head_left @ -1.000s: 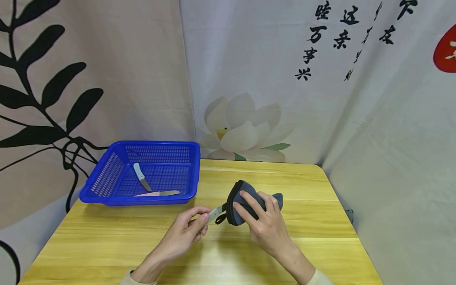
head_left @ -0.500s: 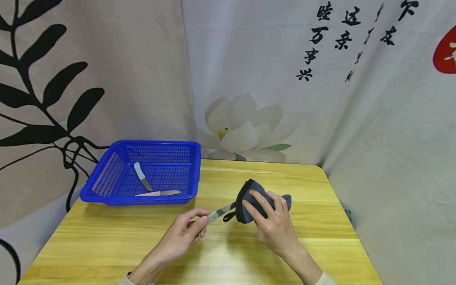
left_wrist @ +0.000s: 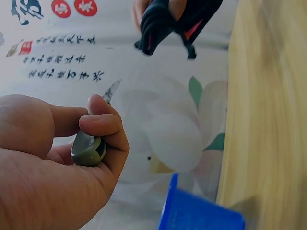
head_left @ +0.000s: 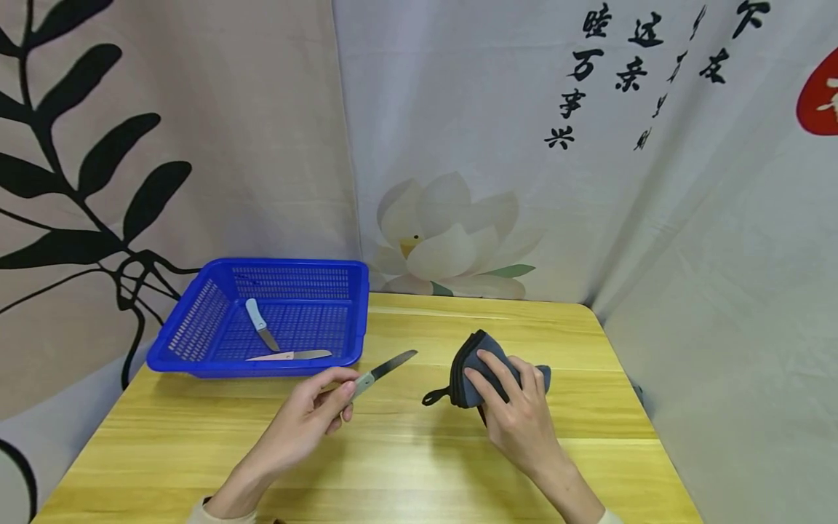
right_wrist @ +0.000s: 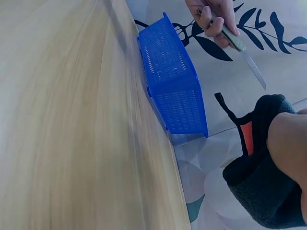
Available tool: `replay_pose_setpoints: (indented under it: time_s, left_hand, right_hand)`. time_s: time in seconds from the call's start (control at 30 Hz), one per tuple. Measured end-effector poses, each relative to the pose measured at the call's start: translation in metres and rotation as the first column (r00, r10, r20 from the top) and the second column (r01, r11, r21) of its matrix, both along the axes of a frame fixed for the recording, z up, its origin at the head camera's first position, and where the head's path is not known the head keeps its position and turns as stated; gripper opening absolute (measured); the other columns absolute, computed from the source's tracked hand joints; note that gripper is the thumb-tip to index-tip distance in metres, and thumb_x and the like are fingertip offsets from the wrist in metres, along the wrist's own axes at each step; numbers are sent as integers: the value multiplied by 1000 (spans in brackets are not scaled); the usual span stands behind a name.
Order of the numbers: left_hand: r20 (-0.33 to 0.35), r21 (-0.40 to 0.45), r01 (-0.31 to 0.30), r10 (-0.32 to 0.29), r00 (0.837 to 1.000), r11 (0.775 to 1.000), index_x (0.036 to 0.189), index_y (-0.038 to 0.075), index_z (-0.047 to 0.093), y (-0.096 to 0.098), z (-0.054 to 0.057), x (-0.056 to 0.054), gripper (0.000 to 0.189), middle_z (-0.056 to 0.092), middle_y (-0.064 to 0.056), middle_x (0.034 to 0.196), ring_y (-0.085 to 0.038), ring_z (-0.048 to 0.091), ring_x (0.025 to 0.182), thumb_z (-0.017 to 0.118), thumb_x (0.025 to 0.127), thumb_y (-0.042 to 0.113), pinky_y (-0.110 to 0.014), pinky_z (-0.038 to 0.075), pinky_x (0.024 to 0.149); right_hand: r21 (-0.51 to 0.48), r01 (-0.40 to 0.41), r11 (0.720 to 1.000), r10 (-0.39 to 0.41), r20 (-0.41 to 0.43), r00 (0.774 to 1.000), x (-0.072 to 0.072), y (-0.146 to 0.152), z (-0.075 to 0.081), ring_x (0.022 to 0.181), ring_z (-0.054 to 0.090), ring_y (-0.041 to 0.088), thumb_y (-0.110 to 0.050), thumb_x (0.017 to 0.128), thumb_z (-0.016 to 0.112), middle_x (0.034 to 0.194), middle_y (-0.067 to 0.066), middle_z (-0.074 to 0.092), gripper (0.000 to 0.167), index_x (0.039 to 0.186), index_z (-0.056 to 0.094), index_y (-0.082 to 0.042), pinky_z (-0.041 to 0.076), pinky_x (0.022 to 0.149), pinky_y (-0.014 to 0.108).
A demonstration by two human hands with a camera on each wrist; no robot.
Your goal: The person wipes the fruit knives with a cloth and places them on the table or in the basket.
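My left hand (head_left: 306,416) grips a small knife (head_left: 386,367) by its pale green handle. The bare blade points up and to the right, apart from the cloth. My right hand (head_left: 520,407) holds a bunched dark grey-blue cloth (head_left: 470,371) with black edging and a black hanging loop (head_left: 435,396). In the right wrist view a patch of red (right_wrist: 247,136) shows by the loop of the cloth. From the left wrist, the knife's handle end (left_wrist: 88,149) shows between curled fingers, the blade tip beyond them.
A blue plastic basket (head_left: 262,370) stands at the back left of the wooden table (head_left: 393,473). Inside it lie two more knives, one with a light blue handle (head_left: 255,314) and one with a pale handle (head_left: 271,357). Printed curtains hang behind the table.
The left hand has drawn the knife left, out of the cloth, so its whole blade shows. The right hand has shifted right with the cloth. The basket has stayed put.
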State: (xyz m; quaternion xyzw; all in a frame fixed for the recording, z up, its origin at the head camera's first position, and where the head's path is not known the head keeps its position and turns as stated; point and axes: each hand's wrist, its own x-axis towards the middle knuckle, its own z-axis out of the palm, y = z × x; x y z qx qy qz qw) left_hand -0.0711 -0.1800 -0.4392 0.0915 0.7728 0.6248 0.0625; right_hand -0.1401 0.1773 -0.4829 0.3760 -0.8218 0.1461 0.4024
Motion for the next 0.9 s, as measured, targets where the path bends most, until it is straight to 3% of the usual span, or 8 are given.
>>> replay_pose_setpoints:
  time_s: [0.2, 0.37, 0.5, 0.63, 0.73, 0.9]
  left_hand:
    - [-103, -31, -51, 47, 994, 998, 141, -1, 66, -19, 7, -4, 32, 65, -11, 96, -14, 60, 73, 50, 123, 20, -28, 52, 61]
    - [-204, -114, -150, 124, 971, 982, 141, 2, 67, -37, 15, -8, 30, 68, -4, 91, -14, 58, 67, 51, 122, 19, -29, 49, 56]
    - [-294, -216, -279, 210, 933, 936, 139, 6, 70, -54, 21, -12, 28, 71, 4, 92, -9, 61, 70, 55, 121, 20, -28, 49, 57]
    - [-355, -303, -375, 261, 898, 876, 140, 6, 70, -72, 23, -18, 29, 73, 2, 100, -5, 67, 79, 56, 121, 22, -28, 51, 61]
    - [-375, -352, -406, 270, 887, 843, 142, 5, 69, -84, 23, -24, 31, 73, -5, 104, -5, 66, 80, 56, 121, 23, -28, 49, 59]
    - [-396, -416, -413, 248, 884, 810, 143, 4, 67, -98, 24, -35, 32, 75, -14, 113, -5, 64, 83, 56, 121, 24, -27, 49, 63]
  right_hand:
    - [-18, 13, 1000, -12, 42, 999, 3, 12, -5, 118, 60, 49, -12, 110, 45, 152, 20, 69, 42, 137, 77, -13, 45, 94, 59]
    - [-2, 47, 999, -47, 110, 993, 5, 27, -11, 121, 60, 51, -11, 106, 49, 153, 21, 68, 40, 136, 77, -12, 44, 98, 60]
    - [14, 87, 996, -88, 138, 987, 6, 41, -17, 121, 61, 53, -14, 110, 45, 152, 21, 68, 40, 134, 77, -12, 45, 96, 62]
    - [32, 126, 991, -130, 148, 980, 7, 57, -23, 119, 62, 54, -21, 116, 39, 151, 20, 69, 43, 133, 77, -12, 47, 92, 63]
    - [41, 150, 988, -154, 169, 974, 8, 70, -28, 119, 61, 55, -18, 112, 46, 152, 20, 68, 38, 134, 77, -13, 48, 91, 65]
    - [29, 171, 985, -174, 173, 969, 7, 88, -34, 116, 60, 57, -2, 92, 69, 151, 21, 68, 44, 134, 77, -13, 47, 89, 67]
